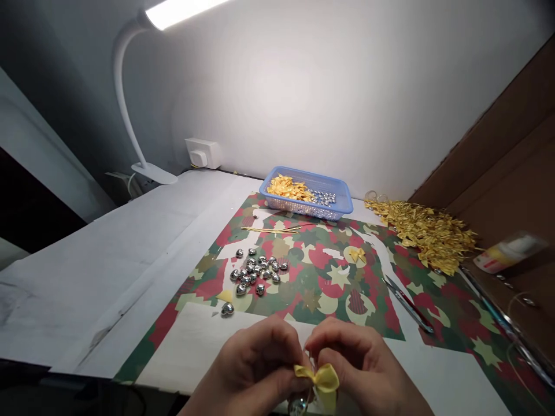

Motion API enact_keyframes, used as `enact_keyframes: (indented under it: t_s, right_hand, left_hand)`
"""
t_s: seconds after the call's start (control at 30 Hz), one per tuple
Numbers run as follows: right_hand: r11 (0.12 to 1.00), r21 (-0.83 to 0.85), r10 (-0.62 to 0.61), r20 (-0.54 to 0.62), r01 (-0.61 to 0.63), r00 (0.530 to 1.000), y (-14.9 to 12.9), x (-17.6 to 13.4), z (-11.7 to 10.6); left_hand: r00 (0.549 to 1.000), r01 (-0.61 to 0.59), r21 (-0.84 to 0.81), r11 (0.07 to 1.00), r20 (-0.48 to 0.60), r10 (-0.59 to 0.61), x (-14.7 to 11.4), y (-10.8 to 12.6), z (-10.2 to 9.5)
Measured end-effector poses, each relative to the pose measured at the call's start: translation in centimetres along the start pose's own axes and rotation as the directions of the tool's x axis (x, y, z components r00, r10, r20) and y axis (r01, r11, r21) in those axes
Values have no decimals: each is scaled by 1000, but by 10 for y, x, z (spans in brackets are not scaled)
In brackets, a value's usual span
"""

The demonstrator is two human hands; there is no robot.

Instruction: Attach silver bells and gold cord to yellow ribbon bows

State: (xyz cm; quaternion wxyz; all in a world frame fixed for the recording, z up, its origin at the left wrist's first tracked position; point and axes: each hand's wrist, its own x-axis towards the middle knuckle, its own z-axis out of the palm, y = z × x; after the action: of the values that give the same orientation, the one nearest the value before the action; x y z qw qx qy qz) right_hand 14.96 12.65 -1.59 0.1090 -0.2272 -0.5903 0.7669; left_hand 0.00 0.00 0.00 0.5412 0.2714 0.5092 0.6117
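Observation:
At the front edge of the table my left hand (264, 364) and my right hand (353, 361) are close together, both with fingers pinched. Between them is a yellow ribbon bow (326, 378), its tail hanging down. A shiny silver bell (298, 405) hangs just below the bow, by my left fingertips. A thin, pale cord or tie (310, 358) shows between the two hands; its exact path is hidden by the fingers. Left of centre lie several loose silver bells (254, 271), with one bell (227, 309) apart and nearer to me.
A blue basket (342, 205) at the wall holds yellow bows and small silver pieces. Several gold ties (273, 230) lie before it. A single bow (357, 255), tweezers (407, 303) and a heap of yellow bows (427, 231) are rightward. A lamp (124, 98) stands at left.

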Motion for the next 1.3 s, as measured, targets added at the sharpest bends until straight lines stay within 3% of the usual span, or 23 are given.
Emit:
enact_keyframes:
  t_s: [0.23,0.37,0.43,0.5,0.67,0.8,0.93,1.07,1.2,1.3]
  right_hand:
    - [880,462,52,143,-113,988,19,8,13]
    - [790,608,90,3,-73,996,17,12,20]
    - [768,640,108,-109,-14,988,18,13,20]
    - [776,630,98,-142,13,985,19,12,18]
    - [805,577,132,54,-139,990,19,3,16]
    - [792,596,95,97,-134,991,21,4,21]
    - [720,692,112,-41,-52,993,20,12,22]
    - [618,783,205,-246,70,947,13,18,14]
    - [578,805,224,-317,136,922,2,22,5]
    - [585,781,167,-382,220,909,-4,24,-2]
  left_hand:
    - [992,26,-81,996,127,-16,3,4,0]
    - [990,0,-101,995,142,14,3,2,4]
    - [988,4,-112,994,153,14,3,0,4]
    - [991,3,-116,993,137,13,3,-1,4]
    - [996,8,-108,994,91,2,4,2,1]
    - [993,37,-118,992,115,-23,1,6,5]
    - [983,116,-121,986,156,-97,-3,8,12]
    - [985,107,-170,980,153,-81,-1,6,13]
    - [987,87,-134,987,145,-68,3,6,9]
    - [983,113,-135,984,158,-91,2,6,7]
